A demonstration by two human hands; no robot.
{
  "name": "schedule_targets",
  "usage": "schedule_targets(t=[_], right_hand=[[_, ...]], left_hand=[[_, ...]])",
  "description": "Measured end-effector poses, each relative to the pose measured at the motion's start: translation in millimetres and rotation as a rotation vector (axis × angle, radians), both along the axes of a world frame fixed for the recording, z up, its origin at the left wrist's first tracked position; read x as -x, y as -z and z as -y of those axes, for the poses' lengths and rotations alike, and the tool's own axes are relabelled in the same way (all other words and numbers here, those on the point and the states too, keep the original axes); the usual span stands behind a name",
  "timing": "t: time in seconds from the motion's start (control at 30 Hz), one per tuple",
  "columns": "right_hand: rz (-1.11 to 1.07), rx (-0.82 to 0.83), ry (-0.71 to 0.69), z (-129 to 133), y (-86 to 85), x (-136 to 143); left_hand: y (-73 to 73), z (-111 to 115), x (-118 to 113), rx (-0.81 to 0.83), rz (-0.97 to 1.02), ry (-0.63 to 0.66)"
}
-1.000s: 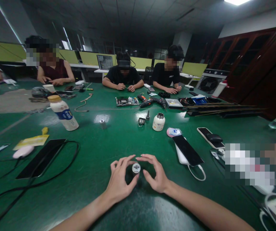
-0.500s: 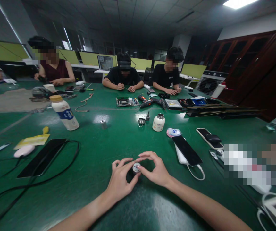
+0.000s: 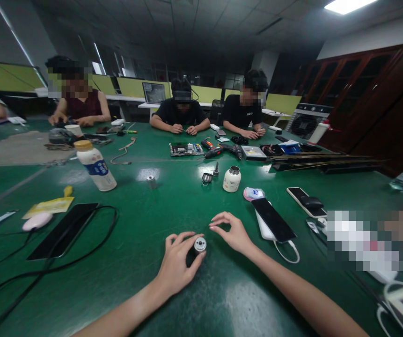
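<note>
A small metal cylinder, which looks like a little electric motor (image 3: 200, 244), stands upright on the green table. Its round silver end faces up, with a dark hole in the middle and smaller ones beside it. My left hand (image 3: 178, 260) grips it between thumb and fingers from the left. Just to the right, my right hand (image 3: 234, 231) hovers apart from the cylinder, thumb and fingers curved with a gap between them; I see nothing in it. A second similar metal cylinder (image 3: 151, 182) stands farther off on the left.
Ahead are a cream flask (image 3: 231, 179), a metal lid (image 3: 207, 178) and a circuit board (image 3: 186, 149). A milk bottle (image 3: 98, 168) and black tablet (image 3: 62, 231) lie to the left. On the right are a phone (image 3: 274, 219) and white cables. Several people sit around the table (image 3: 145, 304).
My right hand has come off the top of the cylinder and moved right and slightly away, uncovering the end face. My left hand keeps its hold in the same place.
</note>
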State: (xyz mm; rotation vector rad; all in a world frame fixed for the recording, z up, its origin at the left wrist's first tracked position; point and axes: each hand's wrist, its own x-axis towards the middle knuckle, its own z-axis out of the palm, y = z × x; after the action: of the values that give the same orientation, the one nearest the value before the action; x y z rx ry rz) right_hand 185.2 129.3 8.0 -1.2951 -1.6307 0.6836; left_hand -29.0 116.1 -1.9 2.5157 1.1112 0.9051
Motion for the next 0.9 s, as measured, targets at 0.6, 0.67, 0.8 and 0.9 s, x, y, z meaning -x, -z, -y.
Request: schedule_targets(t=[0.6,0.67,0.8,0.9], right_hand=[[0.075,-0.053,-0.077,26,-23.2,33],[0.111,-0.069,-0.067,25,-22.2,34],[0.085,-0.069,0.023,22,-25.1,31],[0.009,-0.056,0.039,22,-30.6,28]], left_hand=[[4.1,-2,1,-0.014,0.015,0.022],[4.6,-2,2,-0.019,0.014,0.023],[5.9,-2,1,-0.009,0.015,0.024],[6.2,-3,1,-0.011,0.034,0.012]])
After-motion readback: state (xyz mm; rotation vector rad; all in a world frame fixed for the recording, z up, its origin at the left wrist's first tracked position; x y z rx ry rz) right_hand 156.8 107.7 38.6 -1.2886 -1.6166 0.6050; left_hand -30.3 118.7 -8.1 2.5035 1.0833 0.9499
